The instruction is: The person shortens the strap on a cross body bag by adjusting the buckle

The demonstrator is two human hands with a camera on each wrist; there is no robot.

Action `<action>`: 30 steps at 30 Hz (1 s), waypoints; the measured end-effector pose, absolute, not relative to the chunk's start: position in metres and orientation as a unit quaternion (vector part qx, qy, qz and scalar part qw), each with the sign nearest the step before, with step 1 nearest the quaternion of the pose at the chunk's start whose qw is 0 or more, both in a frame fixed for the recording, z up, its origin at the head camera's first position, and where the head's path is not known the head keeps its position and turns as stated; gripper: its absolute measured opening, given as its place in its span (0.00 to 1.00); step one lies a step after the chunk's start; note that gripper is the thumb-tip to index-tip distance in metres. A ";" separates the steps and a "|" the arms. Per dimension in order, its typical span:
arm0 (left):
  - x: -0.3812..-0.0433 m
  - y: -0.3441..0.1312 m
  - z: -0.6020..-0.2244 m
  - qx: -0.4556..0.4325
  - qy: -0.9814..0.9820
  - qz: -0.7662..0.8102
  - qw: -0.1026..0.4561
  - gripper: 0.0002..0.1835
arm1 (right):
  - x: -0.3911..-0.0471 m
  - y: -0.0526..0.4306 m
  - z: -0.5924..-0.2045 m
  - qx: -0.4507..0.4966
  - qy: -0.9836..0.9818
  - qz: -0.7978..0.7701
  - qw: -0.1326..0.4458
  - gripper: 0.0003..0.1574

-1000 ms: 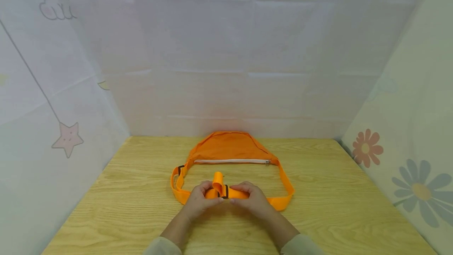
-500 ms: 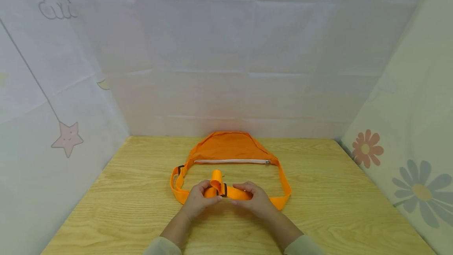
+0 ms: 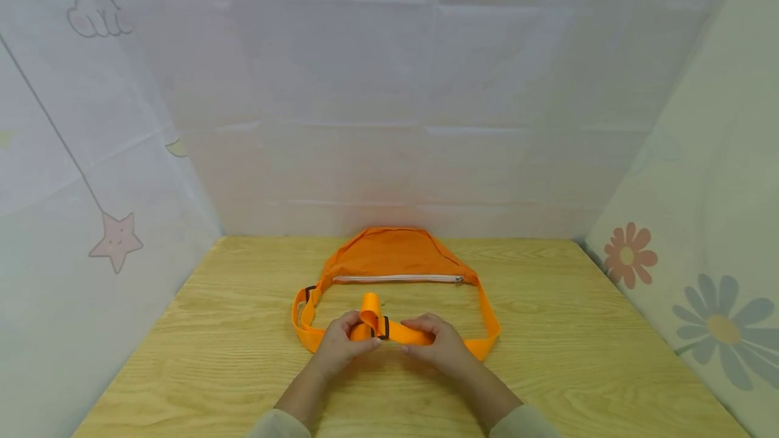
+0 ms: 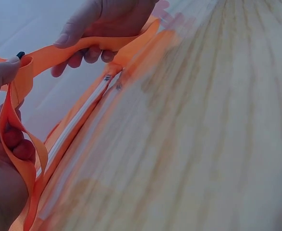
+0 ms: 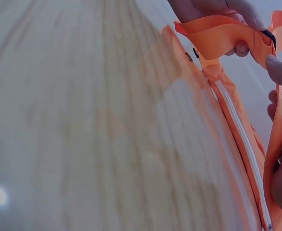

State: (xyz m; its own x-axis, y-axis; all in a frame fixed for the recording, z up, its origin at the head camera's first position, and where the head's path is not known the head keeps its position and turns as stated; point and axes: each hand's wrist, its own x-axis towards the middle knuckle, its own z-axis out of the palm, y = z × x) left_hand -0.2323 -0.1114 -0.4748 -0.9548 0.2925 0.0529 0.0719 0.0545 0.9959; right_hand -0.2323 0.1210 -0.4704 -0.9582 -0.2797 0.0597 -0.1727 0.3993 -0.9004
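An orange waist bag point(image 3: 392, 253) lies at the back of the table, its white zipper point(image 3: 398, 278) facing me and its strap looping forward. My left hand point(image 3: 336, 345) pinches the orange strap point(image 3: 409, 334) at a black buckle point(image 3: 385, 328), thumb against its lower edge. From that buckle a short loop of strap point(image 3: 370, 304) stands up. My right hand point(image 3: 443, 349) pinches the strap to the right of the buckle, a short stretch of webbing between the hands. In the left wrist view, the left hand point(image 4: 4, 187) has more strap running down past its palm.
A second black slider point(image 3: 309, 293) sits on the strap near the bag's left end. The wood-grain table point(image 3: 584, 357) meets a pale cloth wall point(image 3: 395, 120) behind. Printed cloth sides point(image 3: 115, 316) stand at left and right.
The buckle and its upright loop have shifted slightly left. The right hand has edged away from the buckle, showing a little more strap between the hands. The strap's right bend has drawn in leftward.
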 end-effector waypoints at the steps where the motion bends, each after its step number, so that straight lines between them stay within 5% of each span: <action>1: -0.232 -0.111 -0.475 0.126 0.720 0.677 0.083 0.25 | -0.232 0.120 -0.470 -0.135 0.834 -0.533 0.051 0.28; 30: -0.231 -0.111 -0.473 0.124 0.723 0.675 0.080 0.25 | -0.234 0.121 -0.468 -0.160 0.859 -0.484 0.043 0.36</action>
